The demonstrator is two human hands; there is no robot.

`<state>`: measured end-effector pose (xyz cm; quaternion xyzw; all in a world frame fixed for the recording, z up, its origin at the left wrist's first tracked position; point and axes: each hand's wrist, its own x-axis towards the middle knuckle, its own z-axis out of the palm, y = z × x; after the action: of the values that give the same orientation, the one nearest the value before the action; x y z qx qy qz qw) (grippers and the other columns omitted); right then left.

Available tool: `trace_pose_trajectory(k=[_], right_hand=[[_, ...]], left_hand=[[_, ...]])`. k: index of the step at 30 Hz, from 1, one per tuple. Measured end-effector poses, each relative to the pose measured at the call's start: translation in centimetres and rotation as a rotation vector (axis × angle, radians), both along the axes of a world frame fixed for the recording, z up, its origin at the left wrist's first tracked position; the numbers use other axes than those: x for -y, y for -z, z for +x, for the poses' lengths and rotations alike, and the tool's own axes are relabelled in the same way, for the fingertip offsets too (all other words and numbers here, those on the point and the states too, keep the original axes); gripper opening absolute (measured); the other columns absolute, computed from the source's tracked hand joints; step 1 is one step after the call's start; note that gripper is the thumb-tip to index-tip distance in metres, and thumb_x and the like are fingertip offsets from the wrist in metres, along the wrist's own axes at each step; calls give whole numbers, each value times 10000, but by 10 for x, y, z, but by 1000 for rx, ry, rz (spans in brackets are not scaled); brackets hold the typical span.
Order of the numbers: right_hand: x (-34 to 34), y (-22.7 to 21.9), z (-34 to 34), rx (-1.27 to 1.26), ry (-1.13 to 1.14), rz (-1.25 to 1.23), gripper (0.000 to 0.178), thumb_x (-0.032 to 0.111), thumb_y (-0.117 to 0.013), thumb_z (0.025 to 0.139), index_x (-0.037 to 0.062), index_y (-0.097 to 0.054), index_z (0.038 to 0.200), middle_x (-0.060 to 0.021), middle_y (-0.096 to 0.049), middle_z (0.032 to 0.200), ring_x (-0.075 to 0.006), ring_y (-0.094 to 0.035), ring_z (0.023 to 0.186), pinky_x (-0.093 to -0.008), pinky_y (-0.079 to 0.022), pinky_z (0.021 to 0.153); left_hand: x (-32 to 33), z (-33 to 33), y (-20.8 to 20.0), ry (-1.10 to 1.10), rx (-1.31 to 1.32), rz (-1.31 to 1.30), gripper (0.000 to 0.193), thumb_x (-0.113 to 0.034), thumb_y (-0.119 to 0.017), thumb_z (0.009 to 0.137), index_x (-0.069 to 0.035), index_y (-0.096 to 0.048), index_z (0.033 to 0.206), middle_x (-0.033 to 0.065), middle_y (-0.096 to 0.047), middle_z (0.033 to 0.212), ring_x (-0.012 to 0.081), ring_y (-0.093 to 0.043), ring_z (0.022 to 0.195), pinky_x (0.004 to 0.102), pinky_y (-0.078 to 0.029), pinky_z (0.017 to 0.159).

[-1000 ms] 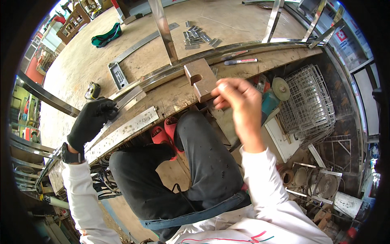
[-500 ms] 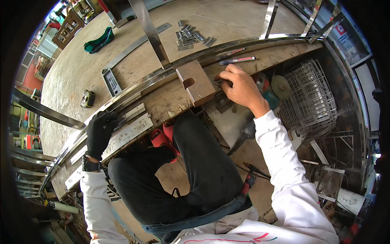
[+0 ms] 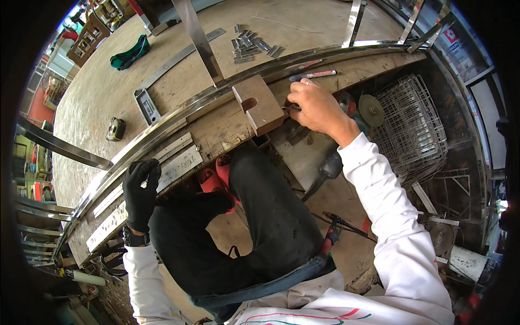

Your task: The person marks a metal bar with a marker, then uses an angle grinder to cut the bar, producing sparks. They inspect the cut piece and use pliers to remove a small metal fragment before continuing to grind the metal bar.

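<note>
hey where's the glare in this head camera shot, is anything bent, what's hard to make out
Head view: reflections streak the steel post; edges bow toward the black rim; the left glove is dark with little detail; the small thing at the right hand is too hidden to tell.

**Bright middle, black rim**

Pale light fills the tabletop (image 3: 81, 130), with a soft sheen between nine and ten o'clock. Highlights glint on steel posts (image 3: 197, 40) at eleven and one. Shade surrounds the wire racks (image 3: 411, 116) between two and three; the black trousers (image 3: 276, 211) near six lose detail. Fisheye distortion bends edges, and bluish fringing tints the rim toward two.
</note>
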<state>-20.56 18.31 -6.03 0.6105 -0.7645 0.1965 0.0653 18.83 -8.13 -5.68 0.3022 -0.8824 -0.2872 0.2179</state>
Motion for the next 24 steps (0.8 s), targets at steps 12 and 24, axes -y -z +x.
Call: trace_pose_trajectory(k=[12, 24], right_hand=[[-52, -78, 73, 1229, 88, -147, 198, 139, -829, 908, -8, -793, 1036, -23, -769, 920, -76, -667, 837, -238, -519, 784], [-42, -88, 166, 1114, 153, -158, 179, 34, -788, 915, -13, -782, 1087, -22, -768, 924, -42, -626, 801, -215, -483, 705]], left_hand=[[-135, -70, -54, 343, -187, 404, 359, -36, -793, 902, -36, -748, 1258, 93, -761, 1095, 184, -722, 1013, 297, -556, 890], [-176, -83, -43, 101, -439, 1011, 223, -62, -768, 984, 3, -769, 1197, 28, -791, 1048, 58, -686, 937, 237, -563, 817]])
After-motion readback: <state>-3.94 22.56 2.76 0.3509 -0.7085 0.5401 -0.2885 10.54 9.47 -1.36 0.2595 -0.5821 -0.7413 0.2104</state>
